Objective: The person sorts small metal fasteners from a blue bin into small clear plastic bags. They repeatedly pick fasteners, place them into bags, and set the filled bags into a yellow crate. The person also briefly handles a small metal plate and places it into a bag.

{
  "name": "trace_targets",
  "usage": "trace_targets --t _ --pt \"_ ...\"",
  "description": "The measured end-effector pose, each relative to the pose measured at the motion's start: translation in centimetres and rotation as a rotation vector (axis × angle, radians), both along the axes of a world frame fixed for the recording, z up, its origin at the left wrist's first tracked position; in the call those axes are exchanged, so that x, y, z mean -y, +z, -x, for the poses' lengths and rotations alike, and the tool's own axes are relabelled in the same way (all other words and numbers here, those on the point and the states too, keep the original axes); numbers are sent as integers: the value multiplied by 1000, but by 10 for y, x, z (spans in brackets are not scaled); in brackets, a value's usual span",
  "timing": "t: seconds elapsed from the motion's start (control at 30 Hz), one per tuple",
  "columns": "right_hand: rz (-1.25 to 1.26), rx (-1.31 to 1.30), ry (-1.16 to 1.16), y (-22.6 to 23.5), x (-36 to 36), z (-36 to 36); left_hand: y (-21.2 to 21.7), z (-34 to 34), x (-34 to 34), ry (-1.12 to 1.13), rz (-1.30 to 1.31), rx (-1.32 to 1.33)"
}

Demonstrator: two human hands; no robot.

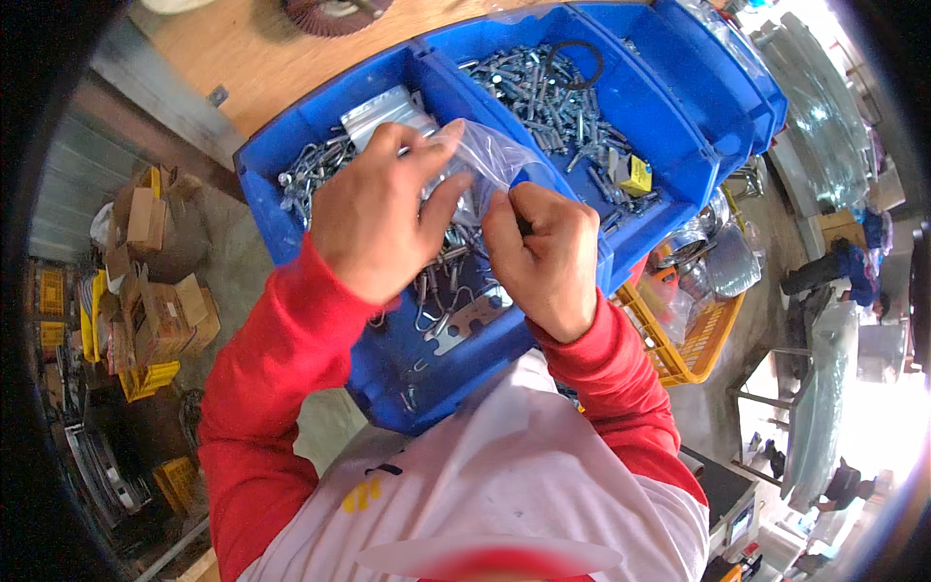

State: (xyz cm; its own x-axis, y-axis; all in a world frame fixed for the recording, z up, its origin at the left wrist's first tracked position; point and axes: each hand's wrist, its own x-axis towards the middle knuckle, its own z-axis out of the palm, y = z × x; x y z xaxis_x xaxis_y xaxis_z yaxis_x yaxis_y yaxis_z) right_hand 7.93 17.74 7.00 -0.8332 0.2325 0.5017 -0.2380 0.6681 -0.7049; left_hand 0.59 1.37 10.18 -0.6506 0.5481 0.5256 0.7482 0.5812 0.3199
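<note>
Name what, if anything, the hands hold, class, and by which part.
A clear plastic bag: the right hand grips a gathered part of it; the left hand touches its left side. Which end opens cannot be told.

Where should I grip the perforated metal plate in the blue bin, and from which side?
Probably pinch the metal plate near mid-length, coming from the person's body side: it looks flat and narrow, its near edge faces bare blue bin, while metal hooks crowd its far edge.

Cardboard boxes (160,315) piled at left. Reddish-brown disc (312,17) on wooden surface (213,53), top edge. Yellow crate (716,347) right of centre. Person (855,267) at far right.
</note>
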Motion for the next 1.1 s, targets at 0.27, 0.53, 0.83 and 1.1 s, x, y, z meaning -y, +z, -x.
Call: trace_targets --t 0.27,0.53,0.83,1.1 --pt "-263 170 432 -68 8 18 -58 57 42 -98 -113 114" --pt "-165 313 485 -79 5 13 -64 64 46 -69 -155 150" --pt "-843 321 844 -92 39 11 -68 65 41 -121 -178 185" --pt "-1049 187 796 -122 43 12 -62 62 45 -6 -22 280"
